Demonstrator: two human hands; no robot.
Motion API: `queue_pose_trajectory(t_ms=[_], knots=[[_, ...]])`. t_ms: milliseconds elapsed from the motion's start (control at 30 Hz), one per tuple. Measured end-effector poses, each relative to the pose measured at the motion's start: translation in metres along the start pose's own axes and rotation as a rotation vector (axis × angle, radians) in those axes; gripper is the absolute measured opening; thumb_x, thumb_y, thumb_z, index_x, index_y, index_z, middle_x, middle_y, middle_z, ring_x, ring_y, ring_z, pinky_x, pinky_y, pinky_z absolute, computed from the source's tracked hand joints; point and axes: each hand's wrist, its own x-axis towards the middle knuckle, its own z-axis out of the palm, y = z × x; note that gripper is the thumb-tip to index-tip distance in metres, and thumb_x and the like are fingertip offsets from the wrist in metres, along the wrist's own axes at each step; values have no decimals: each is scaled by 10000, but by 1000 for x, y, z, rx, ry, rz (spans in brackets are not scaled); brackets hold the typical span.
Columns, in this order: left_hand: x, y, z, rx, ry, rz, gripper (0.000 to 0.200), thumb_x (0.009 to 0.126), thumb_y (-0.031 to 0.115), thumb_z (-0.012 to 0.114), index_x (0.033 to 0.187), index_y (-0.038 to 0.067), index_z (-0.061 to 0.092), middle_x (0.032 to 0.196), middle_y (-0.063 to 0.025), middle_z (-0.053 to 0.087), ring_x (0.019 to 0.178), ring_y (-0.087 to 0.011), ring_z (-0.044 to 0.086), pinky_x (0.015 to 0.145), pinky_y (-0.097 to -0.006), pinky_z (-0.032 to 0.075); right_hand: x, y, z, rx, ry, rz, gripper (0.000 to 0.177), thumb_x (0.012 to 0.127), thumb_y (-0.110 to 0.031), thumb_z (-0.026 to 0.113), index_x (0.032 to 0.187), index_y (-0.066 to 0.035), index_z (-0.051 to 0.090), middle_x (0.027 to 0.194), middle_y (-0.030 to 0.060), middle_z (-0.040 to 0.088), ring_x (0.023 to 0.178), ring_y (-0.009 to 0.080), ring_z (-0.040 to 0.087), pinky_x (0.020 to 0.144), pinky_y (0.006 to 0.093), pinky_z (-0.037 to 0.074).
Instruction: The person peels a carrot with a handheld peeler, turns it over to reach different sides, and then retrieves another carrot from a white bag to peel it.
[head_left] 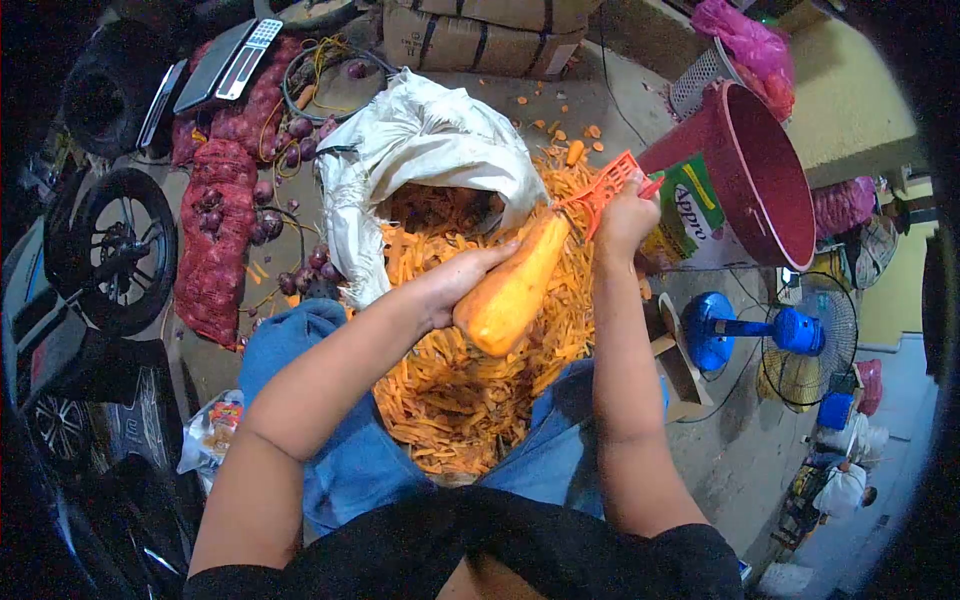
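Note:
My left hand (455, 290) is closed around the thick end of a large, mostly peeled carrot (515, 285), its thumb lying along the side. The carrot slants up and to the right, towards my right hand (628, 222). That hand is closed on an orange plastic peeler (608, 190) with a slotted body; its working end is right beside the narrow tip of the carrot. Below and around them lies a deep heap of orange peelings (450, 400), between my knees. Behind the heap, a white woven sack (440, 125) gapes towards me with its rim rolled back.
To the right a dark red bucket (765, 170) leans on its side, with a blue fan (800, 330) nearby. At left are red net bags of onions (212, 250), loose onions, a scale (225, 65) and a motorbike wheel (125, 250). Boxes (490, 40) stand behind the sack.

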Motion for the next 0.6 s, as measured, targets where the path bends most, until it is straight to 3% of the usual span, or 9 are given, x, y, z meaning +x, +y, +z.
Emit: queue_pose_trajectory(t_ms=[133,200,233,367,433,600], knots=[[-9,2,-5,44,-87,41,378,831,331,355,1018,20,460,905,-81,553,746,-126,558,663,-257,456,35,45,-5,33,153,-74,240,801,-181,445,729,47,461,624,124,517,533,202,459,526,318,364],[-15,3,-5,23,-69,43,374,830,326,359,1019,20,460,911,-81,551,750,-128,557,665,-257,456,42,49,-16,111,110,171,211,802,-174,448,752,30,461,632,78,502,551,150,449,517,298,365],[-16,4,-5,-6,-53,50,370,829,320,362,1020,19,459,917,-81,549,755,-129,557,666,-258,456,35,38,-14,240,57,106,195,803,-178,453,753,10,457,633,35,479,561,117,440,504,280,361],[-3,0,-18,-81,19,76,373,821,322,380,1028,22,456,931,-84,545,768,-138,555,685,-268,453,-22,-33,-4,408,-71,150,186,807,-187,453,760,-6,456,642,11,464,569,91,426,497,256,356],[-1,2,-19,-149,73,84,382,811,330,398,1031,23,454,933,-87,544,784,-144,552,714,-279,446,-45,-50,-2,274,-224,-111,213,819,-202,427,724,-17,474,613,-11,414,529,71,354,473,226,309],[-12,18,-17,-206,86,235,381,804,332,414,1013,17,461,903,-91,551,757,-153,560,693,-280,458,-32,-29,-3,256,-293,-121,186,814,-197,442,799,-13,469,663,1,469,576,75,403,529,223,347]])
